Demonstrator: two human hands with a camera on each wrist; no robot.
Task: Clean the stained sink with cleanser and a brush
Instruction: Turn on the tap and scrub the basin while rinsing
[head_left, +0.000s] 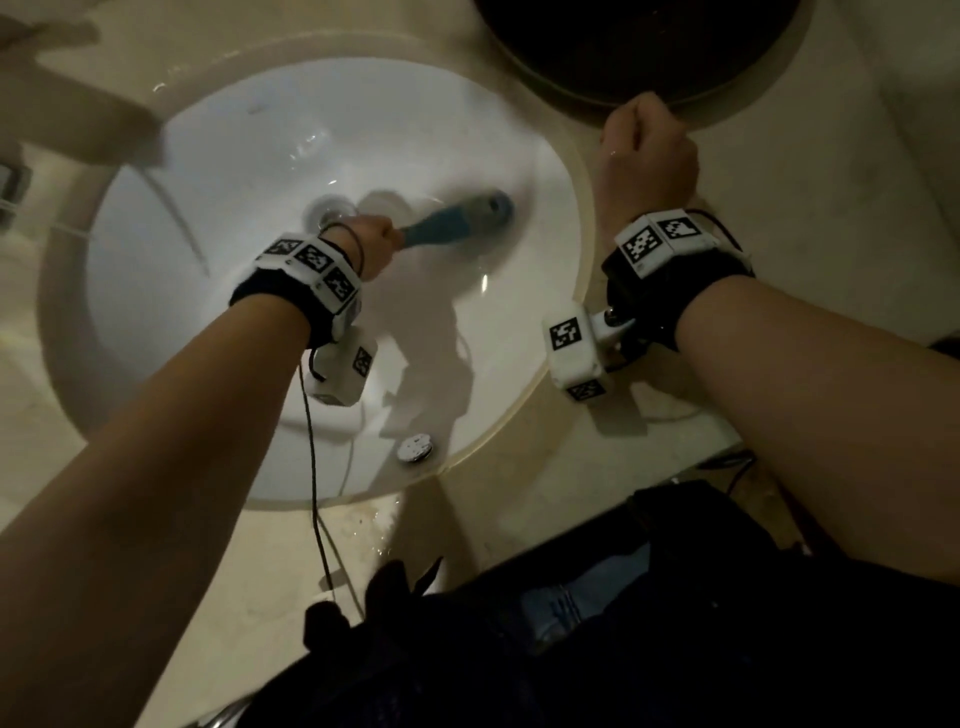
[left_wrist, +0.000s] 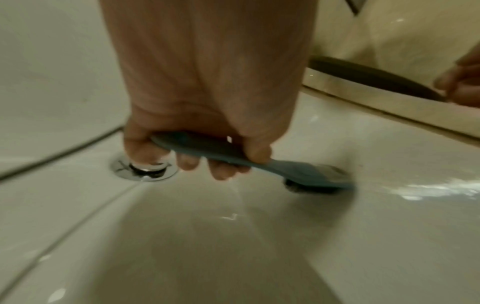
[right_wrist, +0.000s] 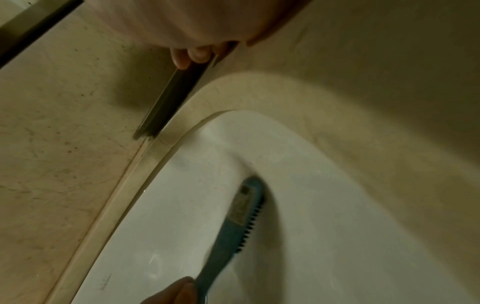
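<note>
My left hand (head_left: 371, 244) grips the handle of a blue brush (head_left: 457, 221) inside the white sink (head_left: 249, 130). The bristled brush head (left_wrist: 319, 179) presses on the basin's right wall, to the right of the chrome drain (left_wrist: 144, 168). In the right wrist view the brush (right_wrist: 246, 214) lies bristles-down on the sloping wall. My right hand (head_left: 649, 145) is curled into a fist on the beige counter, right of the sink, holding nothing. Its fingertips (right_wrist: 192, 55) lie against a dark rim.
A dark round object (head_left: 639, 47) sits on the counter (head_left: 779, 171) behind my right hand. A round chrome cap (head_left: 414, 448) sits on the basin's near wall. A blurred pale shape (head_left: 78, 119) juts over the sink's far left. Water wets the counter's front edge (head_left: 363, 525).
</note>
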